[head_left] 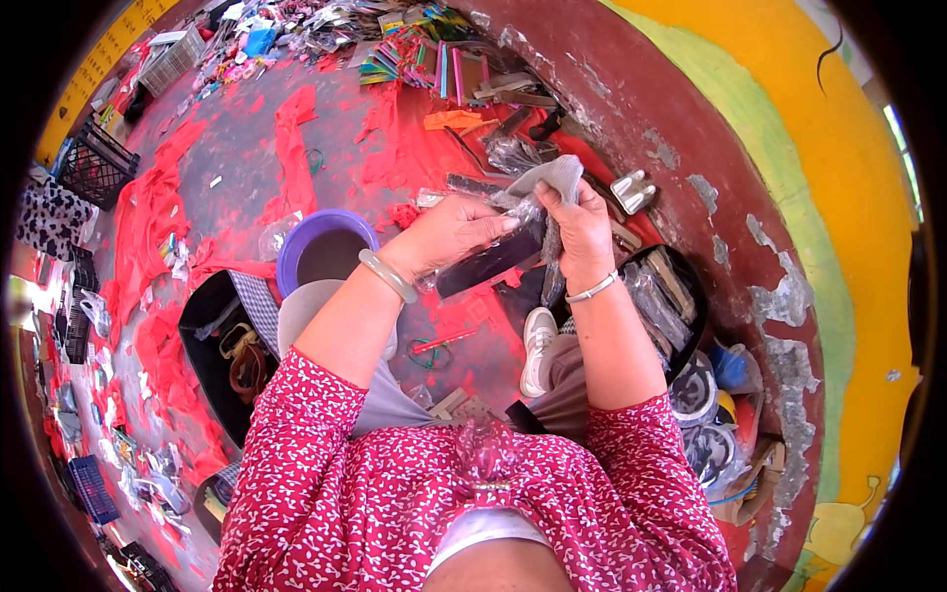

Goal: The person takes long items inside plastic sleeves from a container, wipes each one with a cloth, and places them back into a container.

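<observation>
My left hand grips the upper end of a flat black bar-shaped item that sits in a clear plastic sleeve. My right hand holds the crinkled clear plastic packaging at the other end, thumb and fingers pinched on it. Both hands meet in front of me, above my knees and a white shoe. A pale bangle is on my left wrist, a thin silver bracelet on the right.
A purple bowl stands left of my hands. A black tray holds straps lower left; another black tray with packaged pieces lies right. Red cloth strips, colourful combs, crates and a metal clip litter the floor. A yellow wall curves right.
</observation>
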A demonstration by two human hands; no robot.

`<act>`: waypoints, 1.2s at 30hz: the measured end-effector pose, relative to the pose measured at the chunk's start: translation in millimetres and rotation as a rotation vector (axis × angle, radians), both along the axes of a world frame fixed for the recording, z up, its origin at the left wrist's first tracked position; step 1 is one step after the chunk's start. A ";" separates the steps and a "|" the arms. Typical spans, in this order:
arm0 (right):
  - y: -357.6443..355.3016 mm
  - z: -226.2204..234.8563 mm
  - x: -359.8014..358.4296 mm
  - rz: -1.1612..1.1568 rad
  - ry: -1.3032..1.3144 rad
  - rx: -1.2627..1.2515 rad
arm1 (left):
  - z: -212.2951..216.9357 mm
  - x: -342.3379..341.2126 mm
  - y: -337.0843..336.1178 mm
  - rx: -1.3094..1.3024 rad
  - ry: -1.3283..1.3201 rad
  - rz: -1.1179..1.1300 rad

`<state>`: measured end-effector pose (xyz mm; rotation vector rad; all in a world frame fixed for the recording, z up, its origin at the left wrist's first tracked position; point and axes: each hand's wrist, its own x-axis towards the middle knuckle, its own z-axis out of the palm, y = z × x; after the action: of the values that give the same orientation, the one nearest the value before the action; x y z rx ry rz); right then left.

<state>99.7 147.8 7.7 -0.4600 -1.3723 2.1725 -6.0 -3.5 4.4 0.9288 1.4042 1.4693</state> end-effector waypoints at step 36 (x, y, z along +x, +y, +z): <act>-12.7 10.8 -11.3 -0.077 0.059 0.024 | 12.5 -9.1 -1.4 0.389 -0.410 0.415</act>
<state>88.4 135.1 18.5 -0.4290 -1.3256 2.0889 -15.1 -4.9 16.9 0.5249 1.0598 2.1592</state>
